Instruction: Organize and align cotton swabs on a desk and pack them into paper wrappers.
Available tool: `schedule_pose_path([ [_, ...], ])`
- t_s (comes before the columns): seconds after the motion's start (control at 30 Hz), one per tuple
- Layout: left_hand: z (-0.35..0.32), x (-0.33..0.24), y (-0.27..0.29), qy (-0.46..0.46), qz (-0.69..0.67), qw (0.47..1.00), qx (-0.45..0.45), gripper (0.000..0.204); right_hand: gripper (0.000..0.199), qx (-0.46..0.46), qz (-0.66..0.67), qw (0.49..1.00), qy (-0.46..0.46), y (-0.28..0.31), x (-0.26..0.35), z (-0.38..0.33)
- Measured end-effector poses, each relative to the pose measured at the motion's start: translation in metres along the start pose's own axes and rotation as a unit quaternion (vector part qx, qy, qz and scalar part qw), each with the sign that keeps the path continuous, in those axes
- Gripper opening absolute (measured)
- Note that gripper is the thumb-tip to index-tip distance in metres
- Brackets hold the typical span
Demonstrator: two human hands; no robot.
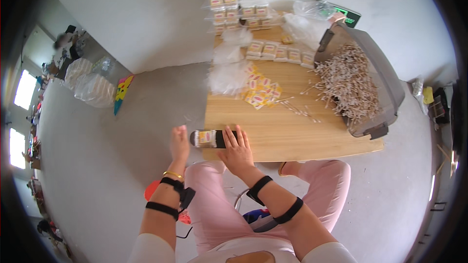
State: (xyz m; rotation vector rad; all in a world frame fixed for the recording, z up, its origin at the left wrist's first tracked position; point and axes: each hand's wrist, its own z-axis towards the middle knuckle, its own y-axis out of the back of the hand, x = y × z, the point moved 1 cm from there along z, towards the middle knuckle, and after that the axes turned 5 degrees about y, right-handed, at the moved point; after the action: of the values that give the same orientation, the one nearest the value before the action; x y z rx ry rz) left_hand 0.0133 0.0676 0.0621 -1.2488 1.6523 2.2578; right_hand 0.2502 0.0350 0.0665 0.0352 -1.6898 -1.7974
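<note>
Left hand [179,142] at the table [292,136] edge, fingers loosely straight, holding nothing, just beside a flat black holder [210,138] with a labelled packet in it. Right hand [237,152] flat on its right end, fingers spread. Beyond: loose yellow-red labels [261,90], thin wooden sticks [347,80] spilling from a tipped grey plastic bin [385,75].

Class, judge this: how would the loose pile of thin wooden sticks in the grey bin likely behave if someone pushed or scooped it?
The sticks look thin and loose, so they would probably scatter; several already lie strewn on the wooden table. Each seems light and likely snaps easily. The tilted grey bin may let more spill.
</note>
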Motion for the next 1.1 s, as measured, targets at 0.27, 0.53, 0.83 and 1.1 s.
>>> schedule_pose_path([
  [0.27,-0.057,-0.098,0.006,-0.230,-0.053,0.972,0.017,0.025,0.035,-0.183,0.050,0.979,-0.074,0.089,-0.134,-0.061],
  [0.53,-0.151,-0.188,-0.079,-0.405,-0.087,0.884,0.215,0.041,0.027,-0.277,-0.029,0.925,-0.261,0.133,-0.220,-0.062],
  [0.83,-0.171,-0.184,-0.092,-0.409,-0.031,0.865,0.290,0.047,0.013,-0.264,0.039,0.929,-0.258,0.132,-0.241,-0.067],
  [1.1,-0.165,-0.205,-0.100,-0.466,0.016,0.851,0.242,0.067,0.010,-0.189,0.047,0.970,-0.143,0.114,-0.187,-0.055],
])
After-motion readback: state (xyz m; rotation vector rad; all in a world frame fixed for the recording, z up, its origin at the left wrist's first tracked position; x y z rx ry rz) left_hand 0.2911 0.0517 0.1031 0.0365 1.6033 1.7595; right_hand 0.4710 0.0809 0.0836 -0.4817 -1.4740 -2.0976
